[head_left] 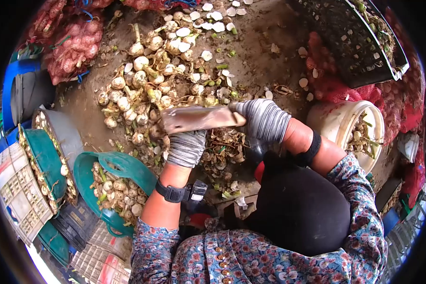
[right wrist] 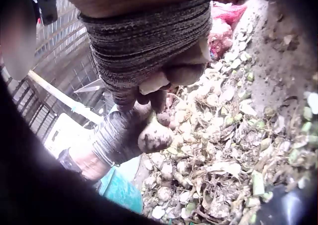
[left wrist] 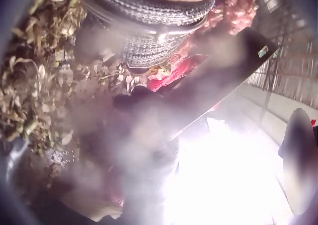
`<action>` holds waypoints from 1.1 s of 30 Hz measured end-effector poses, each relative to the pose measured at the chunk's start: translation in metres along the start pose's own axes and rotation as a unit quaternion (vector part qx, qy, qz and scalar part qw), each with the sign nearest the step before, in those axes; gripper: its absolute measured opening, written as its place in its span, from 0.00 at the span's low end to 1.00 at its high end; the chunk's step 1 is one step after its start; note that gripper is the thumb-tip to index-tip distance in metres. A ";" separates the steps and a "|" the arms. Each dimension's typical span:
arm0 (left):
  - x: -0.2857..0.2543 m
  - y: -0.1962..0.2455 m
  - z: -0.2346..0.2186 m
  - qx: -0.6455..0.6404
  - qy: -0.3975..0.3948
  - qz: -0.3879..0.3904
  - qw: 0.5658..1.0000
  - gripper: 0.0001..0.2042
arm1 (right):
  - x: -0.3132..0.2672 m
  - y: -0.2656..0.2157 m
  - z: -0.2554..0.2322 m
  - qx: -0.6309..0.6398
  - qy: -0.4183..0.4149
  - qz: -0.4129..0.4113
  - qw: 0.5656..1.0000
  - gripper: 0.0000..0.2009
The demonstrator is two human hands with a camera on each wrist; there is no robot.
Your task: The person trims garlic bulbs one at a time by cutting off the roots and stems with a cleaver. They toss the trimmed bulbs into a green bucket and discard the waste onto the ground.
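Observation:
My right hand (head_left: 265, 120), in a grey striped knit glove, grips a broad-bladed knife (head_left: 199, 118). Its blade reaches leftward across the top of my gloved left hand (head_left: 187, 147). Between the two hands in the right wrist view is a garlic bulb (right wrist: 155, 135) with soil stains, held at the fingers of the left hand (right wrist: 117, 135). The blade hides most of the left fingers from the head view. In the blurred, glare-washed left wrist view, the knife blade (left wrist: 218, 76) slants beside the glove cuff.
Garlic bulbs (head_left: 139, 78) lie heaped ahead of my hands, with cut stems and pale slices around them. A teal basket (head_left: 83, 173) of bulbs stands at left. On the right are a white bucket (head_left: 376, 118) and a black crate (head_left: 359, 61). Red mesh sacks (head_left: 78, 49) stand at far left.

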State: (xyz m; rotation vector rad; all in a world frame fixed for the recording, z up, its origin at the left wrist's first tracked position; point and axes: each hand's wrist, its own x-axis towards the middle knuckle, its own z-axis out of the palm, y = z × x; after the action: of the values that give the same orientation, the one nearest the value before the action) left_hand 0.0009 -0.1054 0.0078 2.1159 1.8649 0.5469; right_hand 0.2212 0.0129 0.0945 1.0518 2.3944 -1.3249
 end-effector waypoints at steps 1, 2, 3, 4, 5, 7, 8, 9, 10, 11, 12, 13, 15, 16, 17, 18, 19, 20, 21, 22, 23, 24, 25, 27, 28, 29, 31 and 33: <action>0.000 0.009 -0.026 -0.051 -0.051 -0.045 0.996 0.14 | 0.005 0.013 0.011 0.008 -0.017 0.025 1.000 0.13; 0.006 0.027 -0.066 -0.099 -0.097 -0.093 0.986 0.14 | 0.011 0.033 0.034 0.092 0.022 0.076 0.993 0.14; -0.005 0.023 -0.078 -0.067 -0.015 -0.022 0.997 0.14 | 0.015 0.041 0.035 0.044 0.007 0.125 0.991 0.15; -0.013 0.034 -0.110 -0.191 -0.084 -0.146 0.967 0.09 | 0.013 0.048 0.037 -0.002 -0.008 0.180 0.984 0.16; -0.026 0.030 -0.139 -0.139 -0.126 -0.190 0.964 0.10 | 0.009 0.059 0.040 0.004 0.009 0.176 0.984 0.17; -0.044 0.010 -0.211 0.038 -0.318 -0.192 0.928 0.14 | -0.002 0.073 0.051 0.023 0.045 0.178 0.983 0.18; -0.062 -0.003 -0.238 0.053 -0.384 -0.233 0.892 0.18 | -0.003 0.070 0.053 0.031 0.038 0.183 0.982 0.19; -0.065 -0.007 -0.259 0.102 -0.463 -0.330 0.816 0.22 | -0.002 0.067 0.050 0.036 0.033 0.185 0.981 0.21; -0.070 -0.015 -0.268 0.099 -0.444 -0.325 0.829 0.23 | -0.001 0.064 0.047 0.040 0.030 0.188 0.981 0.23; -0.075 -0.023 -0.276 0.095 -0.425 -0.320 0.841 0.24 | -0.001 0.064 0.050 0.046 0.047 0.173 0.983 0.23; -0.079 -0.025 -0.282 0.091 -0.406 -0.316 0.853 0.25 | 0.001 0.062 0.051 0.046 0.046 0.163 0.985 0.23; -0.071 -0.026 -0.273 0.088 -0.360 -0.306 0.877 0.27 | 0.004 0.060 0.052 0.045 0.046 0.151 0.986 0.23; -0.039 -0.030 -0.244 0.047 -0.279 -0.308 0.908 0.28 | 0.010 0.058 0.053 0.041 0.040 0.144 0.988 0.18; -0.023 -0.034 -0.218 0.010 -0.206 -0.316 0.926 0.27 | 0.010 0.056 0.053 0.046 0.048 0.142 0.988 0.18; -0.005 -0.039 -0.190 -0.030 -0.133 -0.321 0.937 0.27 | 0.009 0.055 0.052 0.050 0.057 0.142 0.987 0.18; 0.018 -0.037 -0.170 -0.022 -0.136 -0.327 0.935 0.25 | 0.007 0.055 0.052 0.054 0.066 0.145 0.986 0.18; 0.035 -0.046 -0.144 0.036 -0.113 -0.263 0.958 0.24 | 0.004 0.059 0.054 0.060 0.078 0.151 0.984 0.19; 0.052 -0.052 -0.122 0.012 -0.114 -0.245 0.963 0.24 | 0.001 0.061 0.055 0.063 0.087 0.160 0.981 0.20; 0.066 -0.062 -0.095 0.063 -0.106 -0.194 0.973 0.23 | -0.001 0.063 0.055 0.068 0.096 0.167 0.979 0.21; 0.079 -0.065 -0.075 0.068 -0.107 -0.169 0.977 0.21 | -0.001 0.065 0.055 0.072 0.106 0.174 0.976 0.22; 0.094 -0.067 -0.055 0.093 -0.126 -0.162 0.974 0.20 | -0.002 0.068 0.057 0.082 0.116 0.175 0.974 0.21; 0.106 -0.063 -0.042 0.119 -0.145 -0.155 0.970 0.20 | 0.000 0.070 0.058 0.085 0.116 0.179 0.973 0.21; 0.111 -0.058 -0.032 0.111 -0.165 -0.155 0.968 0.20 | 0.001 0.072 0.058 0.087 0.116 0.183 0.972 0.21; 0.121 -0.048 -0.011 0.104 -0.216 -0.136 0.961 0.21 | 0.000 0.070 0.054 0.104 0.131 0.186 0.968 0.21; 0.122 -0.042 -0.001 0.123 -0.272 -0.140 0.944 0.25 | 0.000 0.069 0.052 0.110 0.123 0.192 0.967 0.21; 0.119 -0.029 0.003 0.154 -0.286 -0.153 0.933 0.26 | 0.001 0.068 0.048 0.116 0.115 0.196 0.967 0.21; 0.113 -0.026 0.021 0.191 -0.346 -0.204 0.896 0.31 | 0.004 0.067 0.043 0.098 0.093 0.197 0.971 0.22; 0.114 -0.028 0.033 0.174 -0.397 -0.261 0.863 0.31 | 0.006 0.065 0.043 0.084 0.095 0.185 0.975 0.21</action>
State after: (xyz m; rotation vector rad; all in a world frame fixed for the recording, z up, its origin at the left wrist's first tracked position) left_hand 0.0021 0.0123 -0.0224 1.4921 1.9308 -0.7296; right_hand 0.2546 0.0035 0.0242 1.6458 2.0899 -1.3573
